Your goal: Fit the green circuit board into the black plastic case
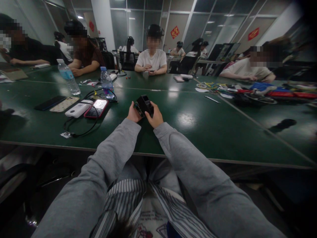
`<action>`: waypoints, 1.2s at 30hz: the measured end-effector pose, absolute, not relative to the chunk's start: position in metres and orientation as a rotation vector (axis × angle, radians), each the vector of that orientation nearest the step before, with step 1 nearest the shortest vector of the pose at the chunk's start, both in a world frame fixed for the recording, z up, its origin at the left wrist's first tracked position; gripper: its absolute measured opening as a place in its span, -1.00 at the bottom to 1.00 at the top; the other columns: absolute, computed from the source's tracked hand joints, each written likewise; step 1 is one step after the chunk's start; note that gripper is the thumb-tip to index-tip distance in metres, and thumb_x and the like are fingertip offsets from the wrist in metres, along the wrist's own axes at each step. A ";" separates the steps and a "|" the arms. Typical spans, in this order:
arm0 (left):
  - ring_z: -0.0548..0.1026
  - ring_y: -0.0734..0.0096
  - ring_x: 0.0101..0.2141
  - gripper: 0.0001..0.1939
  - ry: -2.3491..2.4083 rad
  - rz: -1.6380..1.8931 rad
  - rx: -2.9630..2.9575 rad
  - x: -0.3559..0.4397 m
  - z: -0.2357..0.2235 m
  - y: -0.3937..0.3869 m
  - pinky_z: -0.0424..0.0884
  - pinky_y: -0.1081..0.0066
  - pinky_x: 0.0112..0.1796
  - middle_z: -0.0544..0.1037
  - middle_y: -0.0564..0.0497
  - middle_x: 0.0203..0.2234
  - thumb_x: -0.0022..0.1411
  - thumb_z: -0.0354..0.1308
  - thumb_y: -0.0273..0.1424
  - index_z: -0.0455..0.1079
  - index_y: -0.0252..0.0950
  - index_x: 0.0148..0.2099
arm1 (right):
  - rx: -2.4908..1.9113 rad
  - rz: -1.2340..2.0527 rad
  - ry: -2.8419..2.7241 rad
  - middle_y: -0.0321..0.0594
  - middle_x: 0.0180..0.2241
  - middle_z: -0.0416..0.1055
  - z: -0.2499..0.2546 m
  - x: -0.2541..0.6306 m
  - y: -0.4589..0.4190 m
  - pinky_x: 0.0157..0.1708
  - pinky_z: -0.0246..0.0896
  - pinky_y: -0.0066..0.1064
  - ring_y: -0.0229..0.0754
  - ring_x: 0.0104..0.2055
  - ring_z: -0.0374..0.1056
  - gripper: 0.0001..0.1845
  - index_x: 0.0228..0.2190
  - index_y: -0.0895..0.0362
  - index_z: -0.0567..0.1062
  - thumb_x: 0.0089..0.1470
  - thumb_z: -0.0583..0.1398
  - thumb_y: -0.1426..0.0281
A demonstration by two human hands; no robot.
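Observation:
Both hands hold a small black boxy device [143, 103] above the green table [198, 138]. Its left side shows something like a bare circuit board, too small to make out fully. Around its left side curls my left hand [134, 113], the fingers partly hidden behind it. My right hand [155, 115] grips the opposite side, thumb across the near face. The device is tilted, and its underside is hidden.
To the left lie a red-edged phone [96, 109], a white power bank [78, 108] with a black cable, and more phones. Two water bottles [107, 82] stand behind. A pen [212, 99] and tangled coloured items [260, 91] are at right. Other people sit around.

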State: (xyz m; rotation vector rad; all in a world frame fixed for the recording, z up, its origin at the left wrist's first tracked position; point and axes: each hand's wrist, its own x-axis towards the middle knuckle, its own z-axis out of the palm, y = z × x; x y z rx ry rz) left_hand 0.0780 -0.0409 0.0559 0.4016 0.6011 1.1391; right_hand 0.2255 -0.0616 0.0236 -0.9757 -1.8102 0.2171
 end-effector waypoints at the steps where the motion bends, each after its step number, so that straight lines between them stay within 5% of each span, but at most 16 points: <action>1: 0.52 0.04 0.07 -0.32 0.601 1.143 0.400 0.078 0.056 -0.041 0.32 0.06 0.14 0.64 -0.19 -0.10 0.40 -0.25 0.09 0.42 -0.31 0.14 | -0.968 0.179 -1.790 0.14 0.24 0.23 0.028 0.228 -0.062 0.32 0.06 0.18 0.21 0.30 0.17 -0.16 0.28 0.12 0.11 0.17 0.05 -0.14; 12: 0.37 0.02 0.22 -0.26 0.447 1.136 0.475 0.075 0.046 -0.035 0.35 0.07 0.11 0.43 -0.25 0.21 0.44 -0.32 0.05 0.21 -0.42 0.32 | -1.564 -0.128 -1.567 0.17 0.12 0.29 0.029 0.293 -0.028 0.16 0.20 0.08 0.14 0.20 0.22 -0.32 0.26 0.27 0.15 0.14 0.11 0.37; 20: 0.37 0.01 0.23 -0.25 0.411 1.117 0.489 0.076 0.048 -0.038 0.37 0.12 0.09 0.38 -0.27 0.24 0.44 -0.32 0.03 0.19 -0.44 0.34 | -1.894 -0.074 -1.576 0.23 0.08 0.29 0.023 0.301 -0.028 0.09 0.18 0.02 0.18 0.13 0.24 -0.37 0.21 0.33 0.24 0.13 0.17 0.41; 36: 0.42 0.01 0.18 -0.25 0.409 1.112 0.486 0.076 0.048 -0.036 0.38 0.09 0.06 0.45 -0.26 0.18 0.44 -0.30 0.04 0.18 -0.41 0.35 | -1.894 -0.160 -1.482 0.14 0.15 0.12 0.023 0.297 -0.031 0.12 0.05 0.05 0.19 0.20 0.07 -0.39 0.19 0.13 0.26 0.12 0.22 0.32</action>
